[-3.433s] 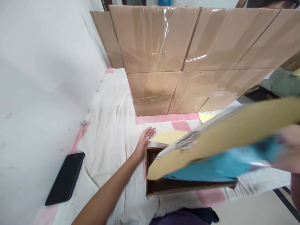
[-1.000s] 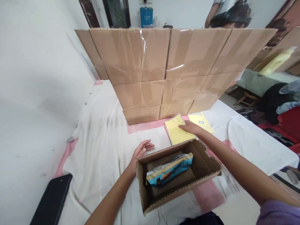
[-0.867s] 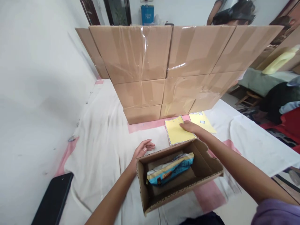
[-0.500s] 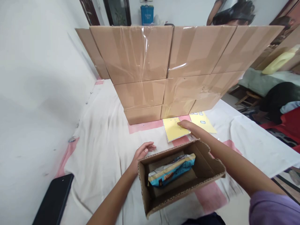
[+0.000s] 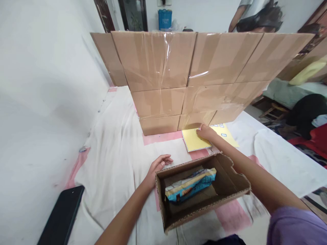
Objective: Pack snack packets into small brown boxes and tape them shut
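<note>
My right hand [image 5: 207, 133] rests over the right part of a yellow card [image 5: 195, 141], its fingers bunched together at the card's surface. Whether something small is pinched there is hidden. A second yellow card [image 5: 227, 136] with small outlined shapes lies partly behind that hand. My left hand [image 5: 160, 163] is on the white cloth with fingers stretched out and holds nothing. Between my forearms stands an open cardboard box [image 5: 204, 211]. Inside it lies a blue and cream snack packet [image 5: 191, 185].
A tall panel of taped cardboard boxes [image 5: 163, 68] stands across the table beyond the cards. A black phone [image 5: 61, 216] lies at the left by the wall [image 5: 38, 102]. Behind the panel are a blue container [image 5: 165, 19] and a person [image 5: 258, 20].
My right hand has shifted from the first card's right edge up onto its far right part, with the fingers now more curled. My left hand keeps its place beside the box.
</note>
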Demonstrator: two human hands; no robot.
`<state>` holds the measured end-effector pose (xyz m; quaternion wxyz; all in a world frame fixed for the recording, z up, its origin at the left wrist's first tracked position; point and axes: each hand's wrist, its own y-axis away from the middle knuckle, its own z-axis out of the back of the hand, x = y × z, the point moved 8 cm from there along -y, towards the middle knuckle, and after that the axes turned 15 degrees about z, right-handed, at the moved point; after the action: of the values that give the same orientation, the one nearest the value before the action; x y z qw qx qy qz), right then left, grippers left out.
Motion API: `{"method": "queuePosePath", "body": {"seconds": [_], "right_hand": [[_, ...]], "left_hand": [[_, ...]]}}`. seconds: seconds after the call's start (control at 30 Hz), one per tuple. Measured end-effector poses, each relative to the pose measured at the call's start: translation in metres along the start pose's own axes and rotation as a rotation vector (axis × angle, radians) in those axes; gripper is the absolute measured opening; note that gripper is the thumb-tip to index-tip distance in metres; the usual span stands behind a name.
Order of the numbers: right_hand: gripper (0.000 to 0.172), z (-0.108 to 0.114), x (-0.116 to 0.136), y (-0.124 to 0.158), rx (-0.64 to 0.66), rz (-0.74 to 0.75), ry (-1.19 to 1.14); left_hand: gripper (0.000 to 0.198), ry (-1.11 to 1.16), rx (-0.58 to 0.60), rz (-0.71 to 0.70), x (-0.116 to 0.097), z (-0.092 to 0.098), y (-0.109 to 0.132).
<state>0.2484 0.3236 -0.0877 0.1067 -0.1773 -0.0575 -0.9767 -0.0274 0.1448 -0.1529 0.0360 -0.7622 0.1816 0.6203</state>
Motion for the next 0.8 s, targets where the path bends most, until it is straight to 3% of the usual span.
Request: {"method": "queuePosePath", "body": {"seconds": [0.07, 0.2, 0.33, 0.6, 0.8], "right_hand": [[0.052, -0.008, 0.013, 0.013, 0.007, 0.09, 0.082], [0.061, -0.046, 0.04, 0.04, 0.128, 0.316, 0.161], [0.07, -0.068, 0.041, 0.047, 0.134, 0.329, 0.221], [0.069, -0.066, 0.031, 0.035, 0.084, 0.375, 0.269], [0.064, -0.061, 0.035, 0.037, 0.035, 0.421, 0.291]], "left_hand": [[0.047, -0.002, -0.001, 0.003, 0.0, 0.0, 0.0], [0.048, 0.001, -0.005, 0.002, 0.0, 0.0, -0.001], [0.049, -0.004, 0.005, 0.009, 0.002, 0.0, -0.003], [0.048, -0.018, 0.05, 0.046, 0.006, -0.001, -0.002], [0.046, -0.05, 0.009, 0.03, -0.001, -0.006, 0.001]]}}
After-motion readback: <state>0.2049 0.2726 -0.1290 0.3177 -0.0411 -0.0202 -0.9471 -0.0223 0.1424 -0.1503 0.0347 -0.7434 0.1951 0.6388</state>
